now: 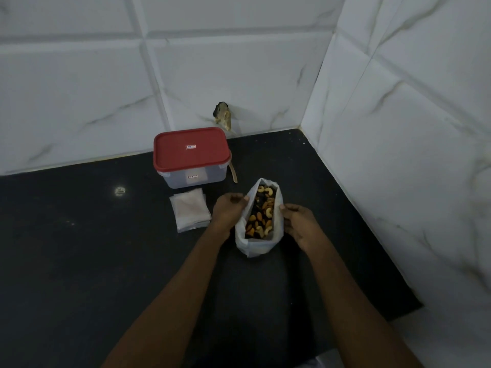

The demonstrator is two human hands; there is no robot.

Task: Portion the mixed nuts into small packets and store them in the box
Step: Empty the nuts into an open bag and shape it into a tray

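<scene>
- Right now the white bag (253,248) of mixed nuts (260,213) stands on the black surface (106,261) near the middle of the view. Its mouth is spread wide and faces up. The long axis of the opening runs from 6 o'clock towards 12, tipped slightly to 1.
- At the bag's 9 o'clock edge, the left hand (228,211) has its fingers (239,199) curled and pinching the rim.
- At the 3 o'clock edge, the right hand (299,223) curls its fingers (288,208) onto the opposite rim, so both hands hold the bag open.
- At about 11 o'clock from the bag stands the clear box (194,179), close to the wall. Its red lid (190,155) is on and its long axis runs from 9 to 3 o'clock.
- A small red-and-white label (190,146) sits on the lid and another on the box's front wall. The writing on both is too small to read.
- A stack of small packets (190,209) lies flat at 9 o'clock from the left hand, just in front of the box. How many there are cannot be counted.
- A thin wooden handle (234,173) shows at the box's 3 o'clock side. The rest of it is hidden behind the box.
- On the white tiled wall (79,88), at 12 o'clock from the bag, is a dark ragged patch (223,115), and what it is cannot be made out.
- Both forearms are cut off by the bottom edge.
</scene>
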